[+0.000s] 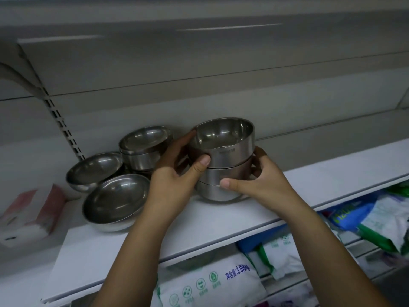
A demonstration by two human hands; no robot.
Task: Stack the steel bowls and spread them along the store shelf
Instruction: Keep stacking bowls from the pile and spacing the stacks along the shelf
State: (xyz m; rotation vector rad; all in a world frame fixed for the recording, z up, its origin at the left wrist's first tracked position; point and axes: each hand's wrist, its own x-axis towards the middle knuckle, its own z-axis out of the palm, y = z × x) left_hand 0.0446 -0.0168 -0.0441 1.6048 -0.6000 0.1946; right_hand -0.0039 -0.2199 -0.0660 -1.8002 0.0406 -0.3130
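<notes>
A stack of three steel bowls (228, 160) stands on the white shelf (221, 220), near its middle. My left hand (177, 173) grips the stack's left side, thumb on the top bowl's wall. My right hand (259, 182) holds its right side, thumb across the lowest bowl. Left of the stack is a second, shorter stack of bowls (145, 147) by the back wall. Two single bowls lie tilted further left: one at the back (94, 171) and a larger-looking one in front (115, 201).
A pink and white box (28, 216) sits at the shelf's left end. The shelf to the right of the stack is bare. Below the shelf lie white, blue and green bags (221, 282). A slotted upright (64, 131) runs along the back wall at left.
</notes>
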